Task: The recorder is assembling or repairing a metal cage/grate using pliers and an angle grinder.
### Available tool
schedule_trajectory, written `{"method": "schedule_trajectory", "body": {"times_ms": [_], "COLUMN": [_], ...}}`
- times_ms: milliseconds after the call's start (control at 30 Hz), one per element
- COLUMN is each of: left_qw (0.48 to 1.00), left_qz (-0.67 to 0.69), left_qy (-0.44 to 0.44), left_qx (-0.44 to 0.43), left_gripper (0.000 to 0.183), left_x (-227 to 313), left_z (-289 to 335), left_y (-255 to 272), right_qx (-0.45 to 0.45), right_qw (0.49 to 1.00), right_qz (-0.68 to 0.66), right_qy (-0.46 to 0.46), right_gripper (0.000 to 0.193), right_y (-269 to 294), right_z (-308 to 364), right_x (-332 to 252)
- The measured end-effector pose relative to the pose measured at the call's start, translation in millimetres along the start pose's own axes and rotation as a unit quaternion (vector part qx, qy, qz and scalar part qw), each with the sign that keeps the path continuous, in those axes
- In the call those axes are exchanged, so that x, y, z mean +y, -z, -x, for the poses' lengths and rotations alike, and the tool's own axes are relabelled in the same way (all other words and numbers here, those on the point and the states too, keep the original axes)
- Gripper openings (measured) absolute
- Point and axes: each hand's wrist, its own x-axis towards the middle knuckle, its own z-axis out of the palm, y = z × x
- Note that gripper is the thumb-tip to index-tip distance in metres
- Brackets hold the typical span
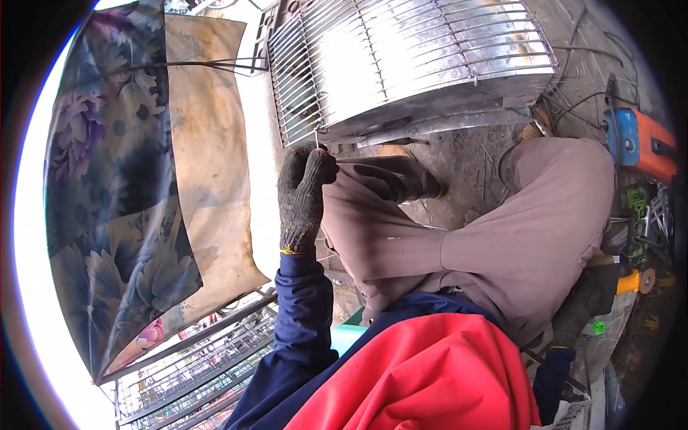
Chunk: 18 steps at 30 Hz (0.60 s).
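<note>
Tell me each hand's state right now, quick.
Left hand: closed, holding a thin metal rod.
Right hand: near the yellow tool; grip cannot be told.

Round green sticker (598, 327), dark marks, no readable text

Floor (466, 175) on my feed is grubby grey-brown: blue-and-orange boxy machine (638, 140) sitting at the right, black cables (575, 48) trailing nearby (messy, I know), thin metal scraps (489, 153) scattered about.

The gloved left hand (304, 190) pinches 1 thin metal rod (317, 139) — beside a wire grille (370, 54).
</note>
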Motion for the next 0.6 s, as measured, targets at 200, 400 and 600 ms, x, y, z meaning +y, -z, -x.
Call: {"method": "schedule_trajectory", "body": {"times_ms": [200, 400, 600], "left_qw": [0.996, 0.976, 0.989], "left_qz": [0.066, 0.149, 0.120], "left_qy": [-0.042, -0.041, 0.006], "left_qx": [-0.037, -0.154, -0.090], "left_gripper": [0.024, 0.039, 0.056], "left_x": [-38.1, -95.7, -146.5], "left_z": [-1.3, -31.0, -48.5], "left_y": [8.1, 25.9, 64.0], "right_qx": [0.009, -0.048, -0.024], "right_qw": [0.999, 0.988, 0.993], "right_qz": [-0.028, 0.025, -0.004], "right_qy": [-0.019, -0.143, -0.113], "right_gripper": [0.050, 0.075, 0.058], "right_y": [8.3, 18.2, 31.9], "right_z": [0.3, -3.0, 7.9], "right_x": [-16.6, -29.2, -25.5]}}
